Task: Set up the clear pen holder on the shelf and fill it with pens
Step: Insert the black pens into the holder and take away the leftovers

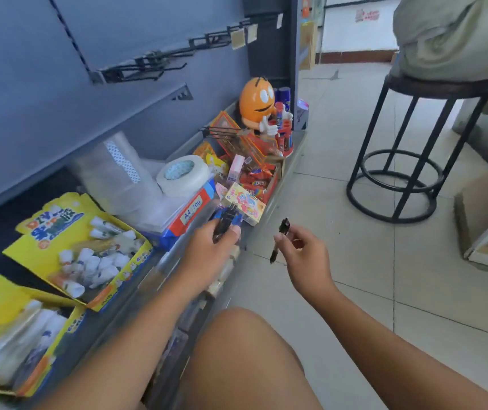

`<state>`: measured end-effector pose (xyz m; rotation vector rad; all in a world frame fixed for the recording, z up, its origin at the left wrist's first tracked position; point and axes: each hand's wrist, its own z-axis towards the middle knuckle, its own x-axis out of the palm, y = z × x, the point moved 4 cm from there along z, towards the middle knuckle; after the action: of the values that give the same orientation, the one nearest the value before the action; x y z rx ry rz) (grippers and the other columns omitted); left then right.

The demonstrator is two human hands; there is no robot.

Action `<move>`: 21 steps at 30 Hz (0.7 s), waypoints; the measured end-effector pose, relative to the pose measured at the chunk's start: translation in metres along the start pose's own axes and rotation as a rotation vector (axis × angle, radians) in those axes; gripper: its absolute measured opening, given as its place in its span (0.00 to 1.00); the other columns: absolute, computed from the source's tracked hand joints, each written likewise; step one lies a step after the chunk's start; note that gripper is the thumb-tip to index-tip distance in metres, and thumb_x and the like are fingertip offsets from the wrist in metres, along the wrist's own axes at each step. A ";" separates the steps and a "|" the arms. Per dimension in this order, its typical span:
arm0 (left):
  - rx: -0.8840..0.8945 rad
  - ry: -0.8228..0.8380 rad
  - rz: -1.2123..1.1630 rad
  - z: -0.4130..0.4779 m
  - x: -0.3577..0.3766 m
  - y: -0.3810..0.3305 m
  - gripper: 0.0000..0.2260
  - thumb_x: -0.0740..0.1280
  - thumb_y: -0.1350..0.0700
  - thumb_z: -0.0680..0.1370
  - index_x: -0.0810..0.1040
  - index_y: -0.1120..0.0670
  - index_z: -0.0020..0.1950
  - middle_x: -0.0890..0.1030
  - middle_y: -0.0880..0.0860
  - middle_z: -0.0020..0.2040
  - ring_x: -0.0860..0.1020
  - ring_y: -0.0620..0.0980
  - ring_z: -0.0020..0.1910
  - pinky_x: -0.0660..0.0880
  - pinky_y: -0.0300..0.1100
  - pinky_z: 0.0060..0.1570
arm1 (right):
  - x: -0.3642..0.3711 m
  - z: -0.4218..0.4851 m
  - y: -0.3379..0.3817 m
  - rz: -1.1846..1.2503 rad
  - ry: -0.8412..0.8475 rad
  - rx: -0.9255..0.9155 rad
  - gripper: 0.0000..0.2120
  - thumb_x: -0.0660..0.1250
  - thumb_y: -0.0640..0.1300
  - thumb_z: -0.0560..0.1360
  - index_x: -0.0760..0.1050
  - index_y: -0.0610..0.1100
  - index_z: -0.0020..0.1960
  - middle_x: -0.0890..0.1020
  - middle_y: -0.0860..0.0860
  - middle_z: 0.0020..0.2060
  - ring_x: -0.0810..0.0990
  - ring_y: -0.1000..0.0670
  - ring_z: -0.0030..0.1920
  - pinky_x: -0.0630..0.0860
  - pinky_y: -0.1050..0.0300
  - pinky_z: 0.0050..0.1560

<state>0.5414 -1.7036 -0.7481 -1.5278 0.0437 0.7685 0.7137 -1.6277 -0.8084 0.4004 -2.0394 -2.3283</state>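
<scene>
My left hand (213, 250) grips a bunch of black pens (225, 221) over the front edge of the low shelf (281, 179). My right hand (304, 255) pinches a single black pen (279, 241) out over the floor tiles, a little right of the shelf. The pen hangs nearly upright with its clip end up. A blurred clear plastic shape (177, 261) lies along the shelf edge under my left forearm; I cannot tell whether it is the pen holder.
Two yellow boxes of white tubes (83, 247) fill the shelf's near left. A tape roll (182, 173), an A4 paper pack (191, 214), snack boxes and an orange figure (257, 103) stand further along. A black stool (408, 149) is on the tiles at right. My knee (245, 350) is below.
</scene>
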 end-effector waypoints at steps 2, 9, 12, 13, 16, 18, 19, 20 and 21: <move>0.017 -0.065 -0.045 -0.010 -0.027 -0.019 0.13 0.64 0.52 0.81 0.72 0.50 0.37 0.72 0.44 0.28 0.69 0.40 0.28 0.68 0.39 0.34 | 0.010 -0.001 0.045 0.038 0.047 -0.091 0.11 0.66 0.46 0.79 0.74 0.43 0.39 0.74 0.47 0.29 0.68 0.55 0.29 0.67 0.57 0.31; 0.071 -0.272 -0.115 -0.053 -0.112 -0.074 0.09 0.62 0.49 0.82 0.79 0.50 0.48 0.83 0.47 0.42 0.78 0.38 0.36 0.75 0.41 0.41 | 0.052 -0.028 0.180 0.164 0.198 -0.393 0.06 0.66 0.47 0.79 0.75 0.44 0.48 0.76 0.42 0.36 0.75 0.51 0.35 0.79 0.39 0.42; 0.042 -0.302 -0.156 -0.072 -0.144 -0.088 0.10 0.61 0.50 0.83 0.79 0.53 0.53 0.84 0.49 0.46 0.82 0.43 0.40 0.75 0.39 0.38 | 0.074 -0.047 0.225 0.324 0.329 -0.426 0.15 0.66 0.37 0.79 0.72 0.53 0.60 0.77 0.41 0.43 0.79 0.51 0.37 0.81 0.54 0.36; 0.033 -0.290 -0.162 -0.080 -0.153 -0.091 0.10 0.60 0.50 0.83 0.79 0.54 0.54 0.85 0.50 0.46 0.83 0.49 0.41 0.77 0.39 0.37 | 0.083 -0.053 0.239 0.353 0.382 -0.435 0.17 0.66 0.35 0.79 0.71 0.53 0.61 0.76 0.42 0.43 0.79 0.50 0.36 0.81 0.56 0.35; 0.028 -0.293 -0.191 -0.104 -0.181 -0.099 0.10 0.59 0.49 0.83 0.78 0.52 0.53 0.86 0.49 0.44 0.84 0.53 0.38 0.79 0.44 0.36 | 0.112 -0.068 0.271 0.417 0.503 -0.458 0.18 0.66 0.34 0.78 0.71 0.51 0.63 0.74 0.40 0.42 0.77 0.48 0.36 0.82 0.52 0.34; 0.037 -0.343 -0.173 -0.118 -0.201 -0.100 0.09 0.60 0.49 0.83 0.77 0.50 0.54 0.85 0.50 0.41 0.84 0.55 0.36 0.80 0.47 0.36 | 0.132 -0.076 0.286 0.429 0.514 -0.461 0.18 0.67 0.35 0.78 0.71 0.52 0.61 0.77 0.41 0.41 0.78 0.50 0.36 0.81 0.51 0.34; 0.041 -0.370 -0.152 -0.123 -0.211 -0.100 0.09 0.60 0.49 0.83 0.77 0.50 0.54 0.83 0.51 0.38 0.84 0.55 0.34 0.80 0.49 0.36 | 0.142 -0.081 0.292 0.426 0.517 -0.460 0.17 0.68 0.35 0.77 0.72 0.52 0.61 0.79 0.41 0.42 0.79 0.50 0.36 0.80 0.52 0.36; 0.044 -0.399 -0.139 -0.129 -0.221 -0.099 0.09 0.61 0.49 0.82 0.77 0.51 0.54 0.81 0.52 0.36 0.82 0.54 0.32 0.78 0.48 0.35 | 0.152 -0.085 0.299 0.432 0.529 -0.455 0.16 0.68 0.36 0.77 0.72 0.51 0.60 0.80 0.41 0.43 0.80 0.50 0.38 0.79 0.54 0.38; 0.047 -0.430 -0.123 -0.135 -0.231 -0.099 0.09 0.62 0.50 0.82 0.77 0.54 0.53 0.78 0.53 0.34 0.80 0.52 0.29 0.77 0.46 0.33 | 0.161 -0.091 0.306 0.442 0.555 -0.446 0.15 0.68 0.36 0.77 0.73 0.50 0.60 0.82 0.41 0.43 0.81 0.50 0.39 0.78 0.57 0.39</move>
<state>0.4688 -1.9081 -0.5632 -1.2816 -0.3461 0.9737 0.5304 -1.7907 -0.5485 0.4503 -1.1793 -2.0139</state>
